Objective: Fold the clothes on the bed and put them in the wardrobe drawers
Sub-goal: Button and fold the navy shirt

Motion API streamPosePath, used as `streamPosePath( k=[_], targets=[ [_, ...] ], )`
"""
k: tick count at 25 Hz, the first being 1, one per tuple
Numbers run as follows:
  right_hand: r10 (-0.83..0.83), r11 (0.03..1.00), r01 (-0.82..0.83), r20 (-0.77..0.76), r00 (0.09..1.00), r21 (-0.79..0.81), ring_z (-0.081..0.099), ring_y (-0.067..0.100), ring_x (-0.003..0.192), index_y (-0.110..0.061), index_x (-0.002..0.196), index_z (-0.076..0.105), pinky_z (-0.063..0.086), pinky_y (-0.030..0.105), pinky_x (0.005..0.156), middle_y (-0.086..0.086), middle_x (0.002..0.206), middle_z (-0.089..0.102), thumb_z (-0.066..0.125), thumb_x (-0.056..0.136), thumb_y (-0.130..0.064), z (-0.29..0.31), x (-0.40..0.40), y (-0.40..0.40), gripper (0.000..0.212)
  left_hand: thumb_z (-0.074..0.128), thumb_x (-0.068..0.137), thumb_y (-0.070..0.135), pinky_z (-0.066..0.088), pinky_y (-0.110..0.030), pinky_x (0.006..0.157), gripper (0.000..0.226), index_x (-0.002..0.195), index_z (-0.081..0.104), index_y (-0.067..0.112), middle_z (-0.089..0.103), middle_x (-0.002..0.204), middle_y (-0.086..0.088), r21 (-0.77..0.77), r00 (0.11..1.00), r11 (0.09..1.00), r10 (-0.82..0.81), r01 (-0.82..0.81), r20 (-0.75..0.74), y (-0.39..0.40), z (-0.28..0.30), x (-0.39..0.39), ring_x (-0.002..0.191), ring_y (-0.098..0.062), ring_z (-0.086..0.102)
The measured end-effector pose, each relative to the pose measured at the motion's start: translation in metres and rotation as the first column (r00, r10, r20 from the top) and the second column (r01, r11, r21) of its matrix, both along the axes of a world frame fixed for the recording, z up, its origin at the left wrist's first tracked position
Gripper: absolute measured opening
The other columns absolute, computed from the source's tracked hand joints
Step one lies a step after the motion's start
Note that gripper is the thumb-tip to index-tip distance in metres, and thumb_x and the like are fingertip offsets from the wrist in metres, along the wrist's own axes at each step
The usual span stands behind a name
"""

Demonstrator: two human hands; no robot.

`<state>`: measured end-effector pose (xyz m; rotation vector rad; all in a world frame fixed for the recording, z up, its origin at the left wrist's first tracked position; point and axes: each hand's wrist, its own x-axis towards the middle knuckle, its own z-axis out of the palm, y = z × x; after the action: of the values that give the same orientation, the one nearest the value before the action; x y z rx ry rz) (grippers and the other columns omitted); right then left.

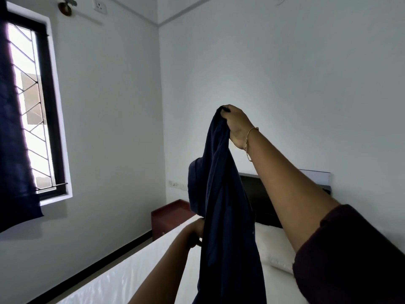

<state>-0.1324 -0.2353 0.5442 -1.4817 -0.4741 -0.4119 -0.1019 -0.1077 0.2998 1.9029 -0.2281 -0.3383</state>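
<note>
Right hand (235,126) raised high, fingers curled tight over the top end of a dark navy garment (221,205), gripping it in a closed fist; gold bracelet (248,141) on the wrist, dark maroon sleeve (350,255) pushed up the forearm. Left hand (195,234) lower, at the garment's left edge about mid-length; fingers look curled onto the fabric, but the cloth hides most of them, so grip probably a pinch, can't confirm.

Garment hangs vertically from the right hand, bunched and twisted, a rounded fold bulging out on its left side; lower end runs out of frame at the bottom. It is held in the air above the bed (131,279), not lying on it.

Bed has a white sheet; its left edge runs diagonally beside a strip of floor with a black skirting line along the wall. White pillow (276,249) right of the garment, dark headboard (258,198) behind it. Reddish-brown bedside unit (168,218) left of the garment, against the bed's far corner. Open air between garment and wall.

Window (32,110) with metal grille well left of the garment, dark blue curtain (13,128) over its left part. Wall socket (100,5) high up. No readable writing or labels.
</note>
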Motion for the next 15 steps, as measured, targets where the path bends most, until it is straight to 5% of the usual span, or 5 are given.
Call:
streamPosePath(
  k=[3,5,7,10,15],
  targets=[
    [-0.044,0.998,0.044,-0.002,0.999,0.037,0.048,0.012,0.067,-0.014,0.085,0.053,0.040,0.023,0.065,0.001,0.076,0.051,0.037,0.098,-0.006,-0.003,-0.002,-0.020,0.023,0.055,0.089,0.023,0.052,-0.025,0.066,0.015,0.099,0.060,0.012,0.063,0.091,-0.006,-0.258,0.985,0.951,0.171,-0.168,-0.009,-0.018,0.004,0.002,0.081,-0.018,0.061],
    [-0.138,0.989,0.138,-0.008,0.990,0.058,0.047,0.012,0.069,-0.014,0.087,0.054,0.040,0.023,0.067,0.000,0.077,0.051,0.041,0.097,-0.005,-0.008,-0.001,-0.042,0.019,0.042,0.099,0.022,0.052,-0.027,0.062,0.025,0.106,0.059,0.006,0.065,0.097,-0.011,-0.346,0.931,0.873,0.365,-0.344,-0.004,-0.016,0.014,0.018,0.085,-0.023,0.062],
    [-0.238,0.971,0.238,-0.009,0.971,-0.002,0.048,0.013,0.072,-0.016,0.079,0.055,0.040,0.024,0.068,0.000,0.076,0.052,0.049,0.091,-0.003,-0.017,0.000,-0.069,0.018,0.037,0.097,0.023,0.055,-0.037,0.077,0.033,0.112,0.057,0.001,0.064,0.108,-0.017,-0.340,0.869,0.822,0.495,-0.457,0.028,-0.003,0.027,0.036,0.096,-0.032,0.062],
    [-0.359,0.899,0.350,0.016,0.933,-0.261,0.050,0.014,0.080,-0.013,0.087,0.060,0.042,0.022,0.070,-0.002,0.082,0.054,0.062,0.079,-0.002,-0.043,0.000,-0.101,0.014,0.035,0.095,0.023,0.047,-0.040,0.093,0.036,0.114,0.057,0.003,0.060,0.119,-0.021,-0.228,0.753,0.768,0.636,-0.598,0.167,0.019,0.060,0.036,0.109,-0.038,0.057],
    [-0.391,0.603,0.398,0.179,0.903,-0.691,0.048,0.018,0.098,-0.020,0.104,0.067,0.039,0.024,0.086,0.008,0.106,0.048,0.085,0.065,-0.027,-0.088,0.017,-0.119,0.044,0.037,0.093,0.016,0.044,-0.037,0.084,0.029,0.106,0.061,0.006,0.062,0.111,-0.020,-0.135,0.435,0.629,0.660,-0.765,0.612,0.049,0.151,0.013,0.102,-0.036,0.058]
  ],
)
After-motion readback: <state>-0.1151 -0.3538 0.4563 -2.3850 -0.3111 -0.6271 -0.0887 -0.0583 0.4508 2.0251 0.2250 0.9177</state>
